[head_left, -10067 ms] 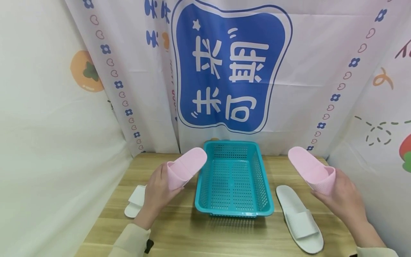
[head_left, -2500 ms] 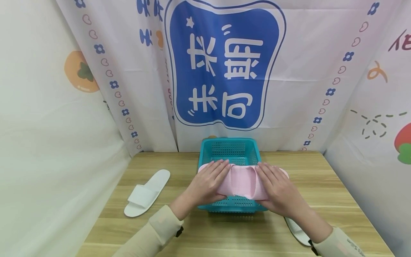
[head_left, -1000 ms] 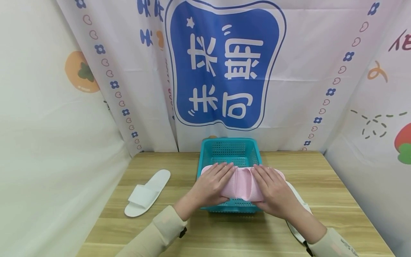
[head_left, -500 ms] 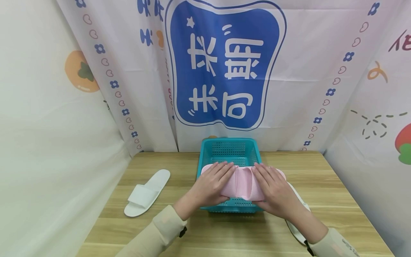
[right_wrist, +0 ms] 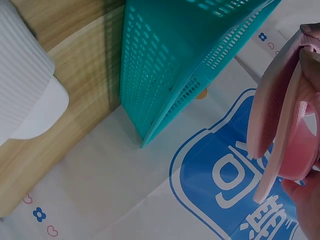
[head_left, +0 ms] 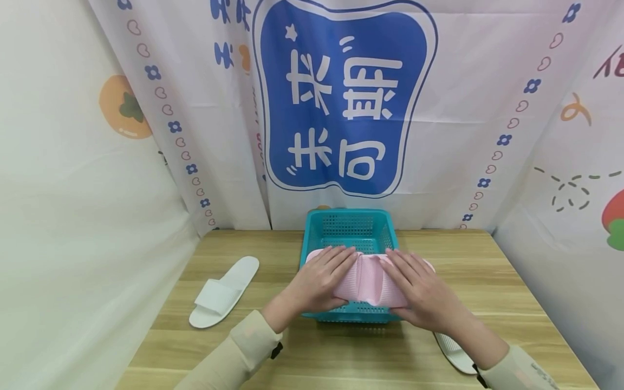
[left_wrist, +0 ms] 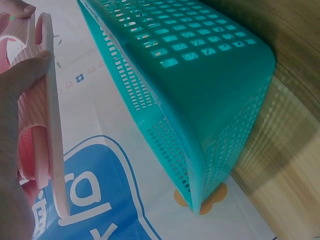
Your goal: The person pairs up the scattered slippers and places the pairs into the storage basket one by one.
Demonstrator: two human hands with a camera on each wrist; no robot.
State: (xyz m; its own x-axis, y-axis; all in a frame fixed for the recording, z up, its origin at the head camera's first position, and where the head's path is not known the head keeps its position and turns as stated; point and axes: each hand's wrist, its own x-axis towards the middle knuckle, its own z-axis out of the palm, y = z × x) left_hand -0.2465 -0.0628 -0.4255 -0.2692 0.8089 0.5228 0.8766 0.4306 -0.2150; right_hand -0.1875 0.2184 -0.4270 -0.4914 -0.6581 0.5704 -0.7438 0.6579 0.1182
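Note:
A pair of pink slippers (head_left: 371, 281) hangs over the front of the teal basket (head_left: 351, 314), lying crosswise with their ribbed straps towards me. My left hand (head_left: 319, 279) grips their left part, fingers over the top edge and thumb below. On the right part my right hand (head_left: 424, 292) holds in the same way. In the right wrist view two pink soles (right_wrist: 277, 145) lie one against the other, spread apart at one end. The left wrist view shows a pink sole (left_wrist: 56, 135) beside the basket's rim, not touching it. My palms hide the slippers' outer parts.
On the wooden table (head_left: 351, 363) a white slipper (head_left: 224, 292) lies left of the basket. Another white slipper (head_left: 453, 349) lies at the right, partly under my right forearm. A printed white cloth (head_left: 463, 108) hangs behind the table, with more cloth along both sides.
Ten seconds ago each hand held one pink slipper, far apart at the basket's sides; now both slippers are together in front. Over the last half second my right hand shifted slightly right.

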